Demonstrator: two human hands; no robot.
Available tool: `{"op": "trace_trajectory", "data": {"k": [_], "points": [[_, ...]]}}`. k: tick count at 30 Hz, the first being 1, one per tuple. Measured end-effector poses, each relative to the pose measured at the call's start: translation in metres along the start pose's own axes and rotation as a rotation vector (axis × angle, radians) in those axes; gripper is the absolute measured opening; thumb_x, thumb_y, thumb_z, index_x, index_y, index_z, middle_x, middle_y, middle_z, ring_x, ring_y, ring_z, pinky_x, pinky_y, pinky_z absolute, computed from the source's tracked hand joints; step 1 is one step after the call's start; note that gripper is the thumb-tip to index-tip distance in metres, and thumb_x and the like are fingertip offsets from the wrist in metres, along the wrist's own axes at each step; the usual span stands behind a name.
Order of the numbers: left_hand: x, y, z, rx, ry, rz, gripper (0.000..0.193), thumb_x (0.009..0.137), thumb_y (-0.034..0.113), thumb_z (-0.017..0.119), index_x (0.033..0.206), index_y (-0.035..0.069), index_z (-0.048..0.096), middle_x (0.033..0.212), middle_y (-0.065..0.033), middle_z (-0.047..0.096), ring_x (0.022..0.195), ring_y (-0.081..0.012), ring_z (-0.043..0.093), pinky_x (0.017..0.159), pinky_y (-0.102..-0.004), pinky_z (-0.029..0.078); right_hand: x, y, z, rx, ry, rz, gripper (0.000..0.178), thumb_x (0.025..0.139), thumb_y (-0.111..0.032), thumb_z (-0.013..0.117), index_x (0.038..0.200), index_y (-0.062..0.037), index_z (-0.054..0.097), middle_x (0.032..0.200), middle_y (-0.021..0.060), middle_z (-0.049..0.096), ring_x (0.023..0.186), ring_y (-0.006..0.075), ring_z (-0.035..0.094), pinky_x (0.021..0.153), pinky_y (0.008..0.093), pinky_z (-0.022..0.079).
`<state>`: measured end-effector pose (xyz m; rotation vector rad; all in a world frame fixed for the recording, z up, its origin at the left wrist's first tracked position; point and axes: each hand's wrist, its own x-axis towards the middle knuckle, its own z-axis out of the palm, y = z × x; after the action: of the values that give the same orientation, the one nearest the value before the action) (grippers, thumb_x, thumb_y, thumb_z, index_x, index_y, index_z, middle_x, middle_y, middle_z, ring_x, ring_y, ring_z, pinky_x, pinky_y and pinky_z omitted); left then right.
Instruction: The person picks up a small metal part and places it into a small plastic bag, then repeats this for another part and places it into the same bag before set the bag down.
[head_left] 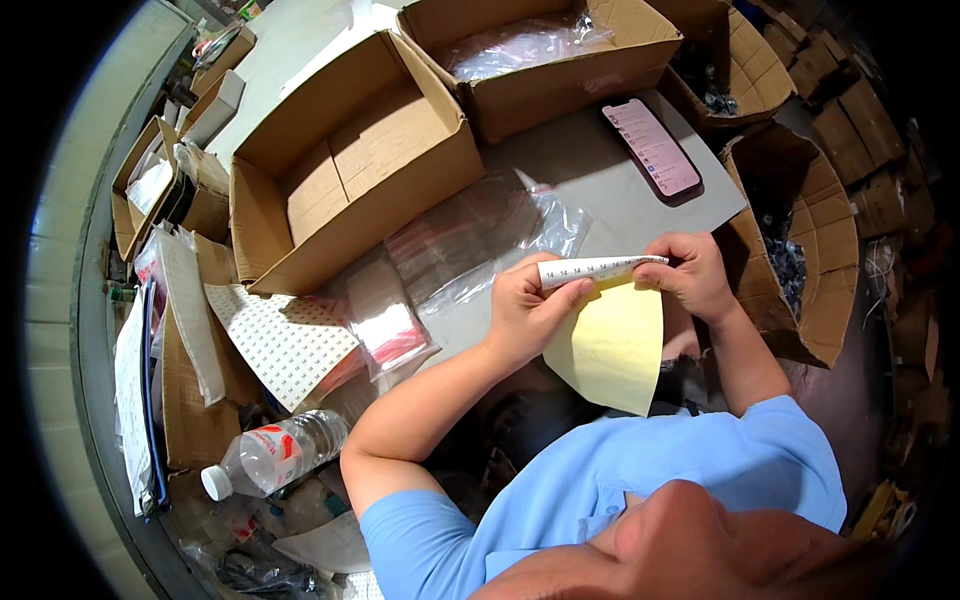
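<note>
A sticker sheet [610, 350] with a yellow backing hangs between my hands. Its top edge is folded or curled over, so a strip of the white printed face shows. My left hand [528, 308] pinches the left end of that strip between thumb and fingers. At the right end, my right hand [692, 277] grips the fold with its thumb and fingertips. Another white printed sticker sheet [280, 340] lies to the left, beside a stack of clear zip bags [385, 320]. More clear plastic bags [470, 240] spread over the grey table [590, 165] just beyond my left hand.
Open cardboard boxes stand beyond my hands: one at left [350, 170], another with clear bags [560, 75]. A lit phone [652, 150] lies on the table. At right, a carton [800, 230] holds small dark items. A plastic bottle [275, 453] rests near my left elbow.
</note>
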<state>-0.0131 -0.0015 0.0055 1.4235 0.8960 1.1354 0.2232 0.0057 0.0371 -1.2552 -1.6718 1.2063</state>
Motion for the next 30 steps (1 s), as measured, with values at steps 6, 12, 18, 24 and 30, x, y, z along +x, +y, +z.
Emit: {"op": "trace_trajectory", "data": {"k": [6,12,18,24,30], "points": [[-0.001,-0.001,0.002,0.004,0.007,-0.012,0.007,0.084,0.003,0.069,0.086,-0.004,0.068,0.08,-0.0029,0.064,0.069,-0.0065,0.057,0.06,-0.02,0.045,0.005,-0.018,0.0,-0.267,0.037,-0.248,0.013,0.077,-0.003,0.071,0.088,0.0029,0.067,0.078,0.0121,0.066,0.069,0.0193,0.064,0.062,0.0283,0.049],[-0.001,-0.002,0.0,0.148,-0.011,0.044,0.009,0.083,0.003,0.068,0.088,-0.005,0.068,0.08,-0.0042,0.064,0.069,-0.0079,0.057,0.059,-0.0217,0.044,0.005,-0.026,-0.001,-0.418,-0.04,-0.291,0.014,0.074,0.003,0.066,0.087,0.0008,0.062,0.081,0.0133,0.061,0.072,0.0279,0.061,0.066,0.033,0.049],[0.0,-0.002,0.001,0.182,-0.008,0.031,0.01,0.083,0.005,0.068,0.087,-0.004,0.069,0.078,-0.0043,0.064,0.068,-0.0078,0.057,0.058,-0.0222,0.044,0.004,-0.025,0.001,-0.544,0.028,-0.401,0.014,0.072,0.002,0.068,0.082,-0.0015,0.06,0.079,0.0119,0.058,0.071,0.0308,0.059,0.063,0.0365,0.049],[0.001,-0.002,0.003,0.19,-0.003,0.029,0.011,0.083,0.007,0.07,0.086,-0.004,0.069,0.076,-0.0034,0.064,0.065,-0.0073,0.057,0.056,-0.0226,0.044,0.001,-0.018,-0.002,-0.599,-0.037,-0.442,0.015,0.071,-0.002,0.071,0.082,-0.0029,0.061,0.079,0.0113,0.057,0.071,0.0303,0.059,0.063,0.0379,0.049],[-0.003,0.001,0.0,0.242,-0.015,0.057,0.008,0.08,0.005,0.072,0.084,-0.001,0.069,0.076,-0.0058,0.065,0.063,-0.011,0.06,0.055,-0.0241,0.046,0.007,-0.029,-0.03,-0.276,-0.378,-0.321,0.013,0.071,0.004,0.064,0.081,-0.0016,0.059,0.08,0.0085,0.059,0.075,0.0208,0.06,0.068,0.0293,0.048]]}}
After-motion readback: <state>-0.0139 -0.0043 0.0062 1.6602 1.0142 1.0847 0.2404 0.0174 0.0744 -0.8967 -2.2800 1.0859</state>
